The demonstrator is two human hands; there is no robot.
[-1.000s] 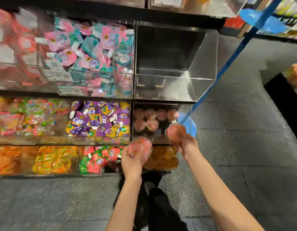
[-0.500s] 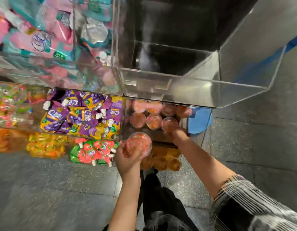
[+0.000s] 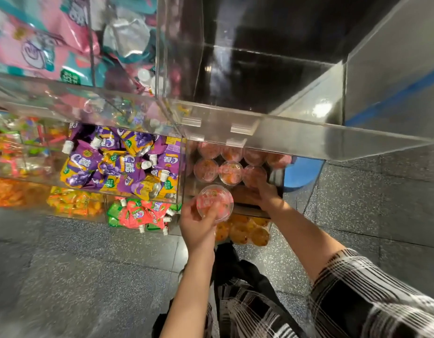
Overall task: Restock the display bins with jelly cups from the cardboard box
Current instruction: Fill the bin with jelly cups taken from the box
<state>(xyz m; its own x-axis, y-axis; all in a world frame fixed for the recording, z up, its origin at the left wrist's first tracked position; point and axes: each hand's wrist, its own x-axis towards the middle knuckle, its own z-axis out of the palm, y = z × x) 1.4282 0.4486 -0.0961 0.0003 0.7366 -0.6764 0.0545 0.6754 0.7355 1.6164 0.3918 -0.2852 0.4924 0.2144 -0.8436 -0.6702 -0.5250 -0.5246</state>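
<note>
The fingers (image 3: 212,212) of the left hand (image 3: 197,228) were curled round a pink jelly cup (image 3: 214,202), which was held at the front edge of the clear display bin (image 3: 186,172). The fingers of the right hand (image 3: 264,195) were reached into that bin and laid on another jelly cup (image 3: 253,175); whether it was gripped could not be told. Just beyond the right fingers, more pink jelly cups (image 3: 230,172) were seen in rows. To the left of the left fingers, purple pouches (image 3: 118,164) and red-and-green pouches (image 3: 137,213) were stacked. Below both hands, orange jelly cups (image 3: 247,231) were stored.
</note>
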